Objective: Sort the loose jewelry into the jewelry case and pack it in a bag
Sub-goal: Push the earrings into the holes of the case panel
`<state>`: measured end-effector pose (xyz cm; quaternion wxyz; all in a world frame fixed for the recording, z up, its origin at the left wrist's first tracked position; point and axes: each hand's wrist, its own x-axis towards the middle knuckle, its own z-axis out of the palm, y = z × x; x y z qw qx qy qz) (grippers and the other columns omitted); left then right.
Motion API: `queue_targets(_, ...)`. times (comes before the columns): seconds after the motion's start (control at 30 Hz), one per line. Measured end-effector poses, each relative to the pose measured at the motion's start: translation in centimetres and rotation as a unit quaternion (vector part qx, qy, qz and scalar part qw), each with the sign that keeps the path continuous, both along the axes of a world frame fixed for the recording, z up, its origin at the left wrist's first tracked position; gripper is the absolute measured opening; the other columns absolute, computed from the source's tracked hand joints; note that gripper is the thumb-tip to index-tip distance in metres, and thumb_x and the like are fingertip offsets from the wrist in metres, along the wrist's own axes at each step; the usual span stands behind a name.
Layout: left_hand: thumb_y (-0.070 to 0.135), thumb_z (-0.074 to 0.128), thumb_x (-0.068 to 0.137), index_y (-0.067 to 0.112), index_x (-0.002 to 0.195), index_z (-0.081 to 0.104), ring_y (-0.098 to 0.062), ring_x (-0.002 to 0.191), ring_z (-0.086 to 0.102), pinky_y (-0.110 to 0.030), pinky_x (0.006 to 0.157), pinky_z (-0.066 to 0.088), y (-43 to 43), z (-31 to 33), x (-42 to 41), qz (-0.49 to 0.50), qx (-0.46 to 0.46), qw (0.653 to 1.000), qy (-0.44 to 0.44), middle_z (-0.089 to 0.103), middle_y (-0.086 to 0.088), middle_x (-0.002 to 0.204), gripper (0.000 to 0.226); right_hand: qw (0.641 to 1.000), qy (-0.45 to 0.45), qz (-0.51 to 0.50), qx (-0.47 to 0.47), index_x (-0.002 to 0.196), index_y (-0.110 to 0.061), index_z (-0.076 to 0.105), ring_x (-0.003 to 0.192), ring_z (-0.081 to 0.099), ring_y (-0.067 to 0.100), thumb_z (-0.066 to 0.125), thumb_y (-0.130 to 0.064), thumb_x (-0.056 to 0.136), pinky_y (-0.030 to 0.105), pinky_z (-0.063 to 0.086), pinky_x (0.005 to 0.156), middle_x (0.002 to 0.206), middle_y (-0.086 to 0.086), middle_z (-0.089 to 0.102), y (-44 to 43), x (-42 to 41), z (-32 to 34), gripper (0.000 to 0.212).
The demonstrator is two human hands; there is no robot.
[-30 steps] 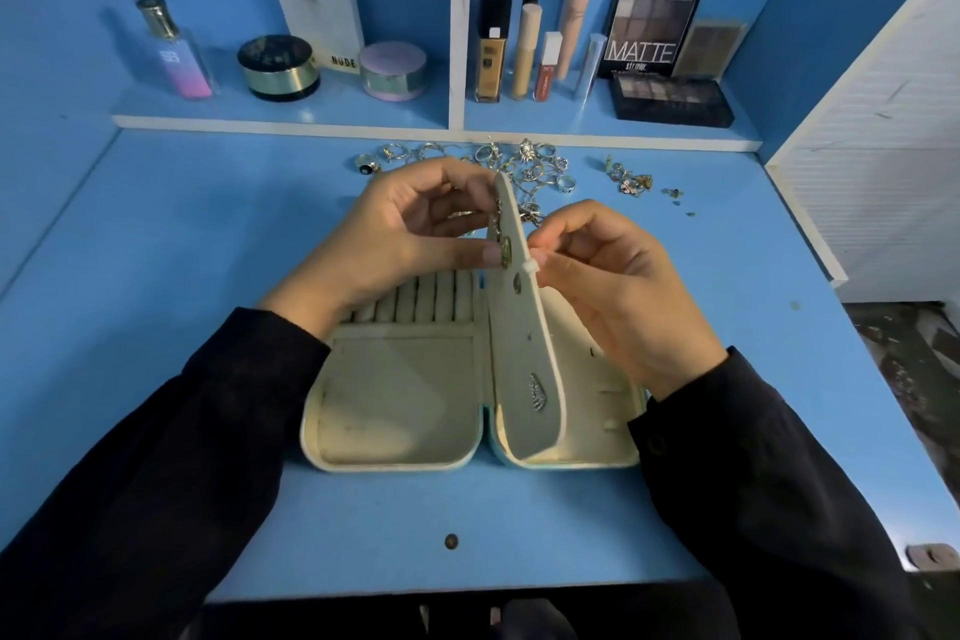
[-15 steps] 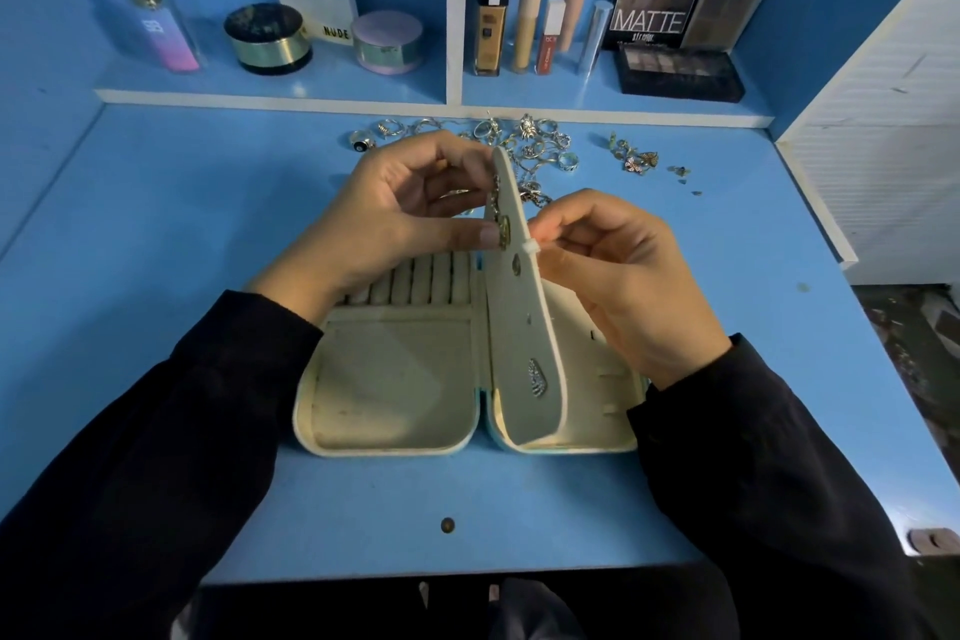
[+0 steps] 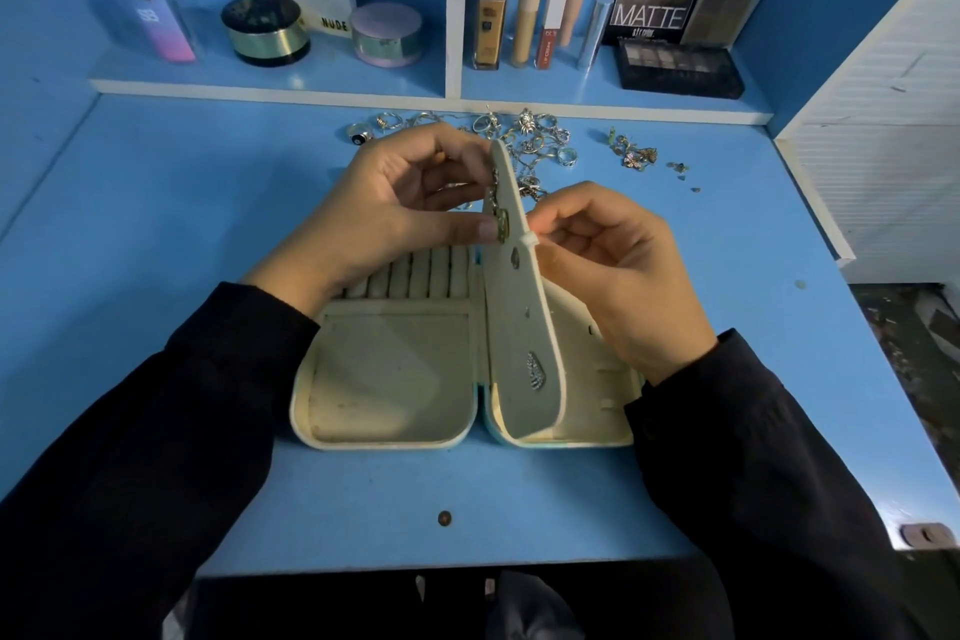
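Note:
A cream jewelry case (image 3: 384, 379) lies open on the blue desk, its middle flap (image 3: 524, 307) standing upright. My left hand (image 3: 400, 203) pinches a gold earring (image 3: 503, 224) against the flap's left face near its top. My right hand (image 3: 618, 265) pinches a small white earring back (image 3: 529, 239) at the flap's right edge, opposite the earring. A silver leaf earring (image 3: 536, 369) and a small drop stud (image 3: 515, 257) sit pinned lower on the flap. Loose rings and chains (image 3: 524, 135) lie in a heap behind the case, with several gold pieces (image 3: 634, 153) to the right.
A shelf along the back holds a perfume bottle (image 3: 156, 10), jars (image 3: 266, 30), makeup tubes (image 3: 530, 10) and eyeshadow palettes (image 3: 675, 68). A white panel (image 3: 883, 130) borders the desk on the right. No bag is in view.
The view has tilted slightly, shifting everything a little up in the frame. Both hands keep the same hold at the top of the flap.

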<state>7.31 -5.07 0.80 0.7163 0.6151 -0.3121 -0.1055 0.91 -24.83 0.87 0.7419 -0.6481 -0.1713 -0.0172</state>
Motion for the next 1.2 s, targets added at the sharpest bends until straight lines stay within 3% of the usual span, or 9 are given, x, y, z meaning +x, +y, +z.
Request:
queue_targets(0.3,0.023,0.086,0.068,0.026,0.09,0.067,-0.018,0.103,0.063,-0.028,0.093,0.049,0.1,0.04,0.03,0.0,0.01,1.0,-0.003,0.066,0.002,0.108,0.029,0.999,-0.027,0.003,-0.032,0.092,-0.004,0.066,0.084,0.06,0.029,0.066,0.0,0.084,0.042,0.05,0.082,0.09,0.025,0.064,0.07,0.18,-0.46,0.009)
queue_targets(0.5,0.022,0.086,0.068,0.019,0.091,0.065,-0.018,0.103,0.063,-0.029,0.093,0.049,0.07,-0.06,0.05,-0.001,0.01,1.0,-0.005,0.065,0.001,0.108,0.031,0.999,-0.024,0.008,-0.033,0.093,-0.004,0.062,0.083,0.058,0.026,0.064,0.004,0.084,0.034,0.05,0.081,0.092,0.021,0.062,0.21,0.24,-0.54,0.012)
queue_targets(0.8,0.019,0.084,0.07,0.023,0.091,0.064,-0.02,0.105,0.062,-0.031,0.094,0.05,0.15,-0.1,0.03,-0.002,0.01,1.0,-0.014,0.065,0.0,0.108,0.029,0.995,-0.075,-0.026,-0.066,0.093,-0.001,0.07,0.081,0.061,0.029,0.069,0.003,0.082,0.03,0.05,0.08,0.088,0.017,0.067,0.01,0.43,-0.68,0.012)
queue_targets(0.93,0.018,0.084,0.07,0.02,0.092,0.063,-0.019,0.104,0.062,-0.029,0.094,0.049,0.03,-0.09,-0.02,-0.007,0.004,1.0,-0.01,0.065,0.0,0.107,0.031,0.999,-0.034,0.005,-0.031,0.092,-0.001,0.067,0.087,0.059,0.032,0.066,0.003,0.083,0.041,0.049,0.085,0.093,0.032,0.062,0.0,0.48,-0.77,0.01)
queue_targets(1.07,0.018,0.085,0.069,0.025,0.091,0.067,-0.017,0.102,0.063,-0.028,0.094,0.049,-0.28,0.07,-0.2,-0.008,-0.003,1.0,-0.006,0.067,0.005,0.106,0.03,0.999,-0.026,0.02,0.041,0.1,-0.011,0.064,0.087,0.055,0.024,0.066,-0.009,0.088,0.035,0.045,0.085,0.091,0.014,0.06,0.26,0.6,-0.47,0.012)
queue_targets(1.2,0.002,0.08,0.069,0.017,0.093,0.064,-0.018,0.104,0.063,-0.029,0.095,0.049,-0.49,0.16,-0.3,0.003,0.016,1.0,-0.019,0.065,0.003,0.107,0.032,0.995,-0.035,0.05,0.084,0.113,-0.016,0.065,0.087,0.056,0.022,0.066,-0.025,0.089,0.039,0.044,0.085,0.092,0.012,0.055,0.5,0.74,0.16,0.025)
